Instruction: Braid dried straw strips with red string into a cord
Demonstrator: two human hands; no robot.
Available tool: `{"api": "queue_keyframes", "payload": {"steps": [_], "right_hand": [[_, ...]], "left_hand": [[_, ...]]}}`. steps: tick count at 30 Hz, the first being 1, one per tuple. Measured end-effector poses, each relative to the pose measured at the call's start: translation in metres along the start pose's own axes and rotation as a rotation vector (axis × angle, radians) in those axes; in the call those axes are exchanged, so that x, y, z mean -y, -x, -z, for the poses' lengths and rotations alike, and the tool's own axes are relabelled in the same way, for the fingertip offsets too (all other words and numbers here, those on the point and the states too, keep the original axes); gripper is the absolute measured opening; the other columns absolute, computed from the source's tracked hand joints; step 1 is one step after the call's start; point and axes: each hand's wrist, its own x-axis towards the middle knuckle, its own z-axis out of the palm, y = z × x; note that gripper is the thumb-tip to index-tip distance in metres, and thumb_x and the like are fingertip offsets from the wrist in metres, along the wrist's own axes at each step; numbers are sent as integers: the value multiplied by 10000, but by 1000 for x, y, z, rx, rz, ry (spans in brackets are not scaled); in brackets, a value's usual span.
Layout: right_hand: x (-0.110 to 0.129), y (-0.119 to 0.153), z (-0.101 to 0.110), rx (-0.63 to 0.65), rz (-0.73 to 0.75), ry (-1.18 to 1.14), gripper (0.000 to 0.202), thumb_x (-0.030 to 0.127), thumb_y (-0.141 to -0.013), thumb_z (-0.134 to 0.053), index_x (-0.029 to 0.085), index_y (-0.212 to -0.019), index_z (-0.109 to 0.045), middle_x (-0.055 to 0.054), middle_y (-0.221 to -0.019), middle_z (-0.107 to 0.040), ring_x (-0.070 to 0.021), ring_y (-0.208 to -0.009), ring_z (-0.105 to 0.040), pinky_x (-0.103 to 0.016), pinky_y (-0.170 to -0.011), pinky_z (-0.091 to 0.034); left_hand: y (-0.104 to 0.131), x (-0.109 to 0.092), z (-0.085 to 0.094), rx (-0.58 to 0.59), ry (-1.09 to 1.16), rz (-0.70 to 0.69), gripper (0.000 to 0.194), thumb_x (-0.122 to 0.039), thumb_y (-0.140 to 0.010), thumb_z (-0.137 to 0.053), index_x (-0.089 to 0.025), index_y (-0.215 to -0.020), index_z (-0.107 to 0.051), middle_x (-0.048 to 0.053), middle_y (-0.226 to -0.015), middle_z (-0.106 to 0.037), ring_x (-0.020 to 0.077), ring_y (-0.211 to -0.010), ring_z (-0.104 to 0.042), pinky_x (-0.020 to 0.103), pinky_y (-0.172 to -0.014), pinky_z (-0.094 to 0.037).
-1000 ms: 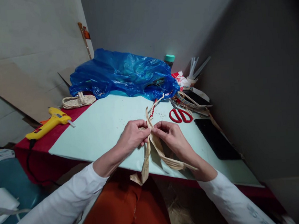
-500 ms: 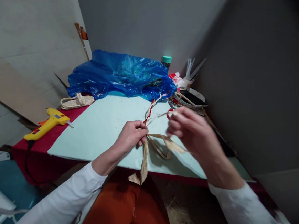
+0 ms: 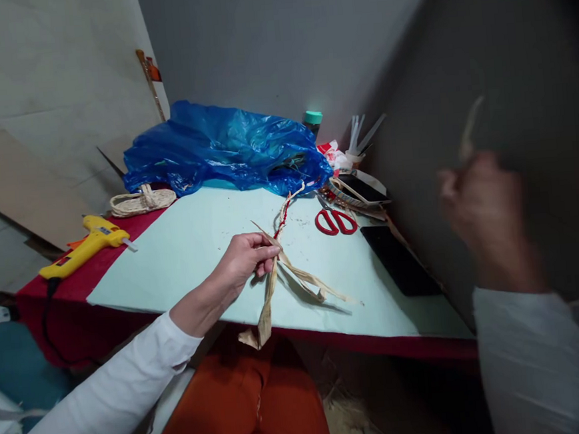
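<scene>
My left hand [image 3: 246,255] is closed in a pinch around a braid [image 3: 283,219] of pale dried plant strips with red in it. The braid's finished end lies away from me on the pale board. From my fingers, loose dried strips [image 3: 264,322] hang over the board's near edge, and others spread to the right. Raised at the right, well off the board, my right hand [image 3: 493,218] is smeared by motion but looks closed. A short, thin pale strip [image 3: 471,126] sticks up out of it. Red-handled scissors [image 3: 336,221] lie on the board, apart from both hands.
A yellow glue gun [image 3: 84,248] lies on the red cloth at left, near a woven sandal-like piece [image 3: 142,200]. A blue plastic bag [image 3: 224,145] fills the back of the pale board [image 3: 187,252]. A dark flat object [image 3: 398,258] lies at right, beside the grey wall.
My right hand has moved right and away from the braid, carrying a thin strip. The scissors now show fully. My left hand keeps its pinch on the braid.
</scene>
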Motion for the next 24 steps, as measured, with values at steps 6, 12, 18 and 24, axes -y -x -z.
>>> {"api": "queue_keyframes", "payload": {"steps": [6,12,18,24], "right_hand": [[73,40,-30,302,310,-716,255,275,-900,-475,136,-1008,-659,-110,-910,-679,-200,-803,-602,-312,-760,-429],[136,76,-54,1146,225,-1526,301,464,-802,-629,164,-789,-606,-18,-746,-591,-131,-660,-522,-269,-652,-412],[134,75,-54,1249,129,-1553,239,378,-799,-631,172,-734,-530,2,-680,-572,-112,-621,-512,-243,-600,-384],[130,77,-53,1248,231,-1468,211,361,-908,-479,187,-790,-451,-2,-695,-575,-114,-577,-532,-256,-566,-417]], "left_hand": [[-3,-3,1,69,95,25,61,-143,-751,-649,-87,-771,-634,-5,-502,-543,40,-410,-440,137,-375,-270],[0,-5,-3,123,92,-16,87,-165,-742,-661,-100,-796,-644,14,-570,-597,51,-434,-479,147,-401,-318],[7,-10,-8,140,-45,25,106,-177,-748,-635,-87,-801,-656,36,-557,-629,92,-439,-530,200,-452,-411],[13,-18,-10,188,-162,109,154,-232,-786,-603,-90,-824,-648,52,-597,-655,105,-467,-543,227,-493,-435]]}}
